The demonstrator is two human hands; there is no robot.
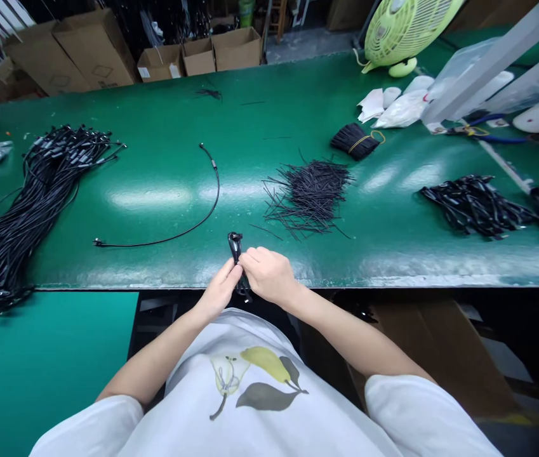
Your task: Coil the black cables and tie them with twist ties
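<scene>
My left hand [220, 291] and my right hand [267, 274] meet at the near edge of the green table [250, 114]. Both are closed around a coiled black cable bundle [235, 244], whose looped top sticks up above my fingers. A single loose black cable [181, 231] lies curved on the table just beyond my hands. A heap of short black twist ties [308, 193] sits to the right of it.
A large bunch of black cables [21, 209] lies at the left. Finished coiled bundles [476, 206] lie at the right. A banded bunch of ties [355, 141], white bags [395, 108], a green fan [405, 28] and cardboard boxes [197, 56] are at the back.
</scene>
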